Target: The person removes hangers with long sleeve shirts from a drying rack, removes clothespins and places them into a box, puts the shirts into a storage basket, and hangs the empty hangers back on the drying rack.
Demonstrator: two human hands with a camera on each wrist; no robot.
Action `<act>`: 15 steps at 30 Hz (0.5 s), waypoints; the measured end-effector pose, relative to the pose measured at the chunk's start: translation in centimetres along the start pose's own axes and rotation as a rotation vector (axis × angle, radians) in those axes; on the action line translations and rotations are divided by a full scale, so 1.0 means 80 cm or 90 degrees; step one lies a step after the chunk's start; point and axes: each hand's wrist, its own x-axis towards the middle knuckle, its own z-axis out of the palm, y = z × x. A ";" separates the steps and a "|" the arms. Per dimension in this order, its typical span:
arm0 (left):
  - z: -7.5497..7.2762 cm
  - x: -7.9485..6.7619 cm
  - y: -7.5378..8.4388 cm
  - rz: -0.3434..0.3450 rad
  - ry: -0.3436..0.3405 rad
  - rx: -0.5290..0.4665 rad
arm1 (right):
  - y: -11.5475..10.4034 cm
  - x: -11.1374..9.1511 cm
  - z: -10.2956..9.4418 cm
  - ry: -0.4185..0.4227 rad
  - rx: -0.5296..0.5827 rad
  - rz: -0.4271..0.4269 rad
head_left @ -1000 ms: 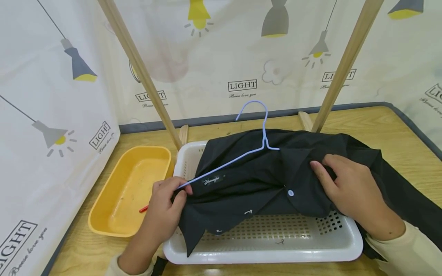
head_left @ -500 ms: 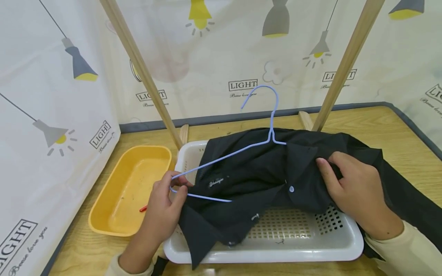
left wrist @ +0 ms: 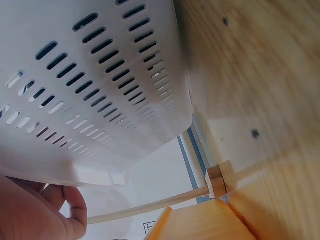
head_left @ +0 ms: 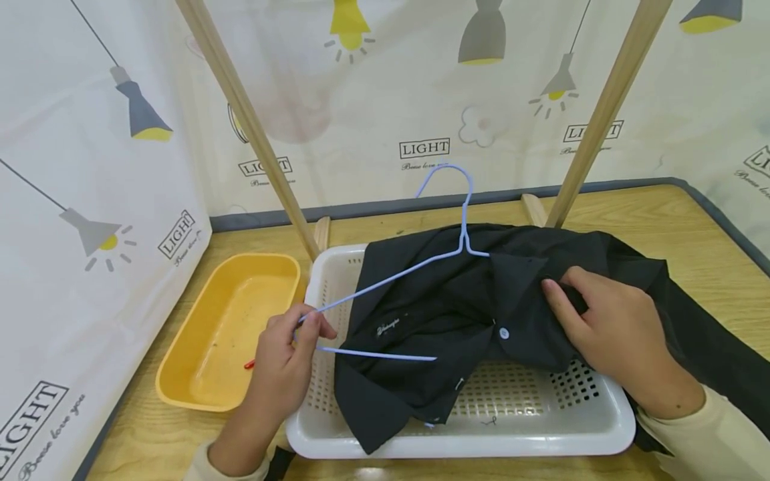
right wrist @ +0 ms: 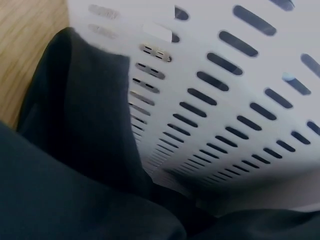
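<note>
One end of the hanger (head_left: 464, 224) is pinched in the left hand (head_left: 285, 361); its other end is hidden under the shirt (head_left: 523, 300), held by the right hand (head_left: 619, 337) and lying across the basket (head_left: 469, 447).

Near the white plastic basket's (head_left: 457, 446) front left corner, the left sleeve (head_left: 201, 471) shows as a short cream band with a plain edge, ending around the wrist. Just beside the basket's front right corner, the right sleeve (head_left: 716, 437), the same pale cream, shows at greater length, lightly creased, also plain-edged. A small dark spot (head_left: 679, 405) marks the right wrist beyond its cuff. Both hands, left hand (head_left: 283, 367) and right hand (head_left: 619, 337), are bare, with rounded fingertips.
</note>
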 end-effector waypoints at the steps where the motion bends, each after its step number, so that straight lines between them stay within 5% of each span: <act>1: 0.000 0.000 0.000 -0.002 0.005 0.003 | -0.001 0.000 0.000 -0.006 -0.003 -0.003; 15: -0.004 -0.005 0.002 0.055 0.047 -0.062 | -0.001 0.001 0.000 -0.044 -0.015 -0.037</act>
